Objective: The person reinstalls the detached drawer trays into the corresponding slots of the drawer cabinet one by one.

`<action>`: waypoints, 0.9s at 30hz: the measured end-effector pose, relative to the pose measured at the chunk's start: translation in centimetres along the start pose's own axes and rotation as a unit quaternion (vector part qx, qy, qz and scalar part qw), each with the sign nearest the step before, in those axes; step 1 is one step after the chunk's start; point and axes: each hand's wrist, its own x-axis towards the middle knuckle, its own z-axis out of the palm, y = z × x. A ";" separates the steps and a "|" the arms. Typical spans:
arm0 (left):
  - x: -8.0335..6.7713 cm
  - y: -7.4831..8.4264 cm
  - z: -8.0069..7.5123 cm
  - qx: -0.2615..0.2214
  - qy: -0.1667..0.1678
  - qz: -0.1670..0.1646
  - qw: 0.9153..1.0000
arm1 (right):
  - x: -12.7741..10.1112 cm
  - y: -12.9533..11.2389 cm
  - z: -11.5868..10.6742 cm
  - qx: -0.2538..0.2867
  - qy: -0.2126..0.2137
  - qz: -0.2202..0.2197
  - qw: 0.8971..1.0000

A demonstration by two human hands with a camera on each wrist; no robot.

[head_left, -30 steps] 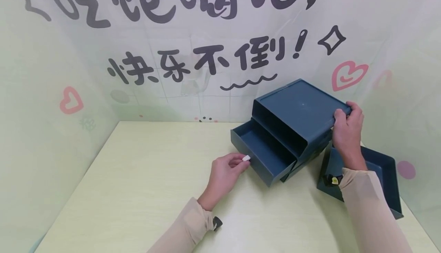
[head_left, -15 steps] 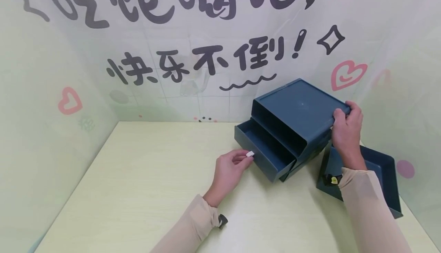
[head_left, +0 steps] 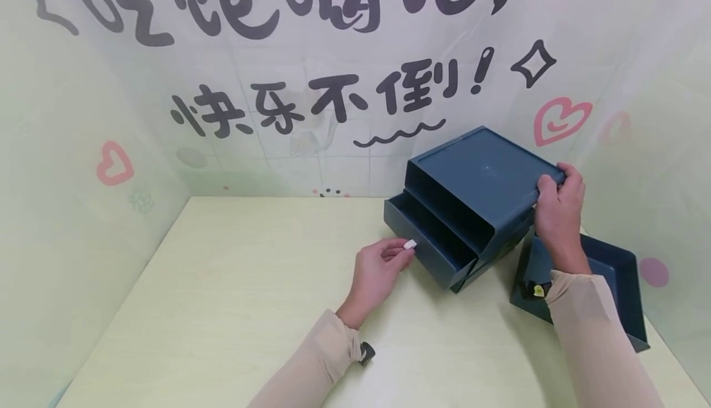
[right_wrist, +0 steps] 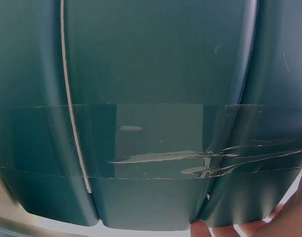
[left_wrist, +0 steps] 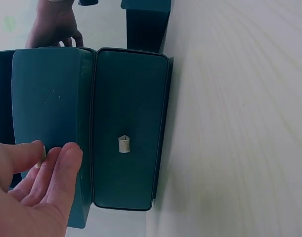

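A dark blue desktop drawer cabinet (head_left: 489, 176) stands at an angle on the table, its top slot open in front. Below that slot a drawer (head_left: 436, 263) sticks partly out of its bay. My left hand (head_left: 378, 272) pinches the small white pull tab (head_left: 410, 244) on this drawer's front between thumb and fingers. My right hand (head_left: 558, 216) grips the cabinet's top at the right corner, thumb on top. In the left wrist view, a lower drawer front (left_wrist: 133, 98) sits flush, bearing its own white tab (left_wrist: 124, 143). Clear tape (right_wrist: 158, 140) runs across the cabinet's side in the right wrist view.
A loose dark blue drawer (head_left: 616, 260) lies on the table to the right, partly behind the right forearm. The pale wooden table (head_left: 222, 284) stretches to the left. A printed cloth backdrop (head_left: 311, 167) closes off the back and both sides.
The drawer has slid further into the cabinet, and my left hand has moved right and slightly up with its tab. My right hand stays at the cabinet's corner.
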 end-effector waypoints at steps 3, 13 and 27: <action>0.2 0.0 0.3 -0.004 0.000 0.001 1.000 | 0.2 -0.1 0.1 0.001 -0.001 -0.001 1.000; 1.0 0.3 1.2 -0.009 -0.009 -0.004 1.000 | 0.6 -0.1 0.1 0.000 -0.003 0.003 1.000; 1.7 0.7 2.0 -0.030 -0.018 -0.014 0.999 | 0.7 -0.3 0.2 -0.003 0.006 0.006 1.000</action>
